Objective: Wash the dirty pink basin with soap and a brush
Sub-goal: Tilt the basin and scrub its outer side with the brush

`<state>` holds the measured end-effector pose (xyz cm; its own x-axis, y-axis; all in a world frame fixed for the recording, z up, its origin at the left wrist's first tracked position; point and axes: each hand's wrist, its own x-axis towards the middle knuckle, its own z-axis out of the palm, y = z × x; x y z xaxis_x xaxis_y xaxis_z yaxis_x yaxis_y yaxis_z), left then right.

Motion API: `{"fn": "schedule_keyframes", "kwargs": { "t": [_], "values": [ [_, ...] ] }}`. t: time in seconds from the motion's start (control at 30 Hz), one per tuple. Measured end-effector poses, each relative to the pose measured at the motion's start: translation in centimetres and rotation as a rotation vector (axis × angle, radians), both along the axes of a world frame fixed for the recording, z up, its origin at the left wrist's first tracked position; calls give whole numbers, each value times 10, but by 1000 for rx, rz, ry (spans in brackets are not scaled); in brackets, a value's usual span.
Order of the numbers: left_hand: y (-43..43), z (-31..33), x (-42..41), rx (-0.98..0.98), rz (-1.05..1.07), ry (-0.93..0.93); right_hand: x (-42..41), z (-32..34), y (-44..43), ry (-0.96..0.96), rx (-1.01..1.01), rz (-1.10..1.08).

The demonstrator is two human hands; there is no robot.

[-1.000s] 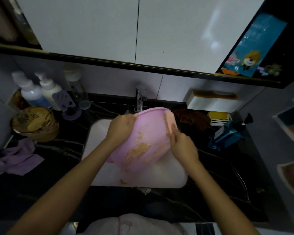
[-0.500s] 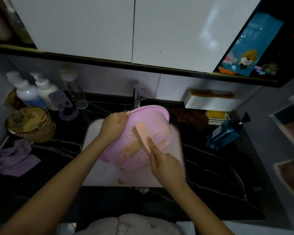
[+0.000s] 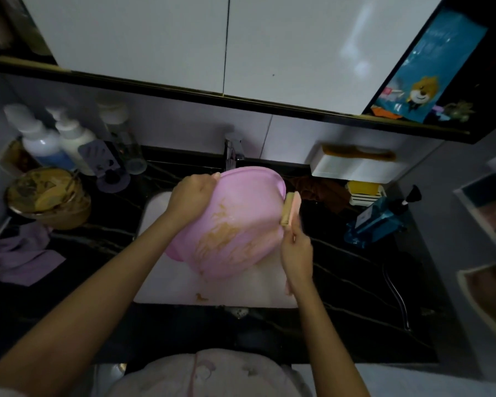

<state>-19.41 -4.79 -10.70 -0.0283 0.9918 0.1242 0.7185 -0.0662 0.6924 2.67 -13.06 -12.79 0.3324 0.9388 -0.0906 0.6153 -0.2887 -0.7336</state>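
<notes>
The pink basin (image 3: pixel 235 224) is tilted over the white sink (image 3: pixel 166 282), its inside smeared with brown dirt. My left hand (image 3: pixel 192 197) grips its upper left rim. My right hand (image 3: pixel 297 253) holds a pink brush (image 3: pixel 290 209) by the handle. The brush head lies against the basin's right edge. A tap (image 3: pixel 232 151) stands behind the basin.
Two pump bottles (image 3: pixel 55 138) and a dirty brown bowl (image 3: pixel 48 196) stand on the black counter at the left, with a purple cloth (image 3: pixel 20 259) nearer me. A blue bottle (image 3: pixel 378 222), a yellow sponge (image 3: pixel 361 187) and a brown rag (image 3: pixel 321 190) lie to the right.
My right hand has swept the brush from the middle of the basin's inside out to its right edge. My left hand keeps its hold on the rim.
</notes>
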Motion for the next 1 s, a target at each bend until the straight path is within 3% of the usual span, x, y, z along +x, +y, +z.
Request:
{"fn": "schedule_keyframes", "kwargs": {
  "t": [0.07,0.17,0.2,0.23,0.33,0.5,0.7,0.83,0.9,1.0],
  "values": [
    [1,-1,0,4,5,12,-14,6,-5,58,57,-1],
    [3,-2,-5,14,8,22,-31,10,-32,-75,86,292],
    [3,-3,-6,17,0,15,-24,8,-30,-136,42,301],
    [3,-3,-7,13,-6,4,-10,2,-21,-141,-6,243],
    [3,-1,-5,3,1,8,16,-6,2,110,-81,24],
    [5,-3,-6,16,0,15,-15,2,-10,80,36,197],
    [5,-1,-5,-5,12,20,16,-15,-1,155,-190,-7],
    [2,-1,-3,-1,-12,-8,-6,8,-13,210,-15,135],
    [0,-1,2,-10,-9,-5,-14,13,-18,120,14,250],
    [-2,1,6,-21,-15,-5,-4,9,-15,82,-15,166]
  ]
}}
